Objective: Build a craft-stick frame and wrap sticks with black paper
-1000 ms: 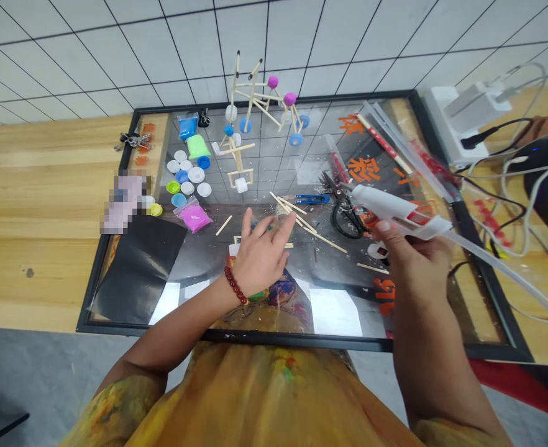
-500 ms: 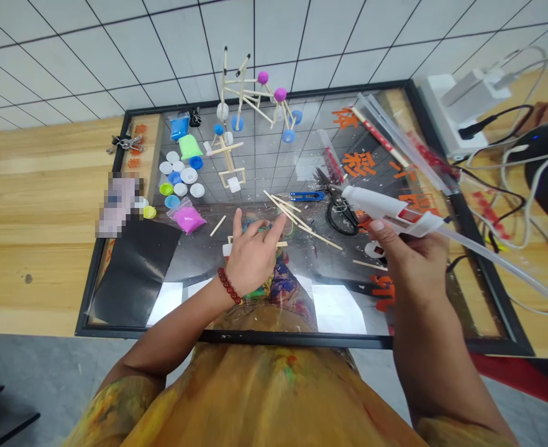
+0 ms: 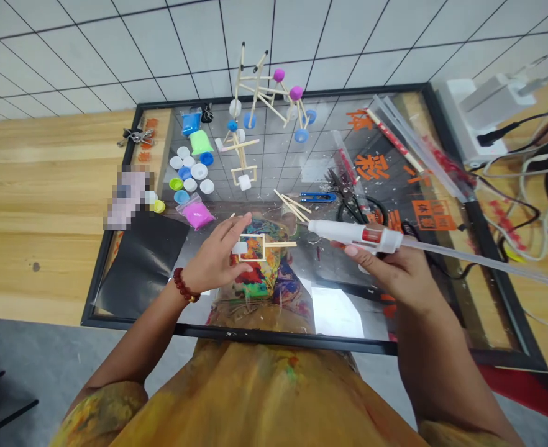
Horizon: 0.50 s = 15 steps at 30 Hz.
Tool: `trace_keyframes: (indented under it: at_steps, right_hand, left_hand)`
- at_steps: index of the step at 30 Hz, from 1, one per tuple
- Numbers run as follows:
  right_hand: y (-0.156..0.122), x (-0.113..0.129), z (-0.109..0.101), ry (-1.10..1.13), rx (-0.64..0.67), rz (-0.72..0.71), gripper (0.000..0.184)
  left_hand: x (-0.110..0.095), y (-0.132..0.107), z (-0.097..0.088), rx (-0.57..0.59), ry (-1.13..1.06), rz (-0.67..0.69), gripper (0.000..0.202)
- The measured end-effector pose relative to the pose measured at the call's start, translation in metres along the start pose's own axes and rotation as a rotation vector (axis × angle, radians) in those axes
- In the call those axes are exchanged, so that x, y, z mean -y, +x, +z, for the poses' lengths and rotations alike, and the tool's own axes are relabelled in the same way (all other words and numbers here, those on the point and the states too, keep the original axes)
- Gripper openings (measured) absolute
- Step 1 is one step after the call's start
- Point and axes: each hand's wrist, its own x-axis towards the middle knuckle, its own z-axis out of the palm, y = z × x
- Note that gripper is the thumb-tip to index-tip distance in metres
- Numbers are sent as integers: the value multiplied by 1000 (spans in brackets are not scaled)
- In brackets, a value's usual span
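My right hand (image 3: 395, 273) grips a white glue gun (image 3: 348, 233), its nozzle pointing left and a long clear glue stick (image 3: 479, 264) trailing from its back. Fingers apart, my left hand (image 3: 220, 254) hovers around the left end of a small stick frame (image 3: 264, 247). That frame is a rectangle of thin wooden sticks with a white block (image 3: 239, 248) at its left side and a stick handle to the right. Loose wooden sticks (image 3: 293, 208) lie just beyond the glue gun's nozzle. Whether my left fingers touch the frame I cannot tell.
Behind stands a stick model (image 3: 267, 93) with coloured balls. Bottle caps (image 3: 199, 171) and a pink clay bag (image 3: 198, 213) lie left, near a black sheet (image 3: 143, 261). Black scissors (image 3: 348, 195) and a blue snipper (image 3: 318, 197) lie right of centre. A power strip (image 3: 472, 124) sits far right.
My left hand has moved left, uncovering the stick frame. My right hand has brought the glue gun left and nearer me, its nozzle now by the loose sticks. The whole view has shifted slightly.
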Motion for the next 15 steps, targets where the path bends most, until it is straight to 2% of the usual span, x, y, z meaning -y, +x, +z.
trace_keyframes:
  at_steps: [5, 8, 15]
  right_hand:
    - [6, 19, 2, -148, 125, -111, 24]
    - [8, 26, 4, -158, 137, -136, 22]
    - [11, 21, 7, -182, 150, -108, 22]
  left_hand:
    - [8, -2, 14, -9, -92, -24, 97]
    - [11, -2, 21, -24, -89, -9, 91]
    - [13, -2, 24, -19, -78, -24, 88]
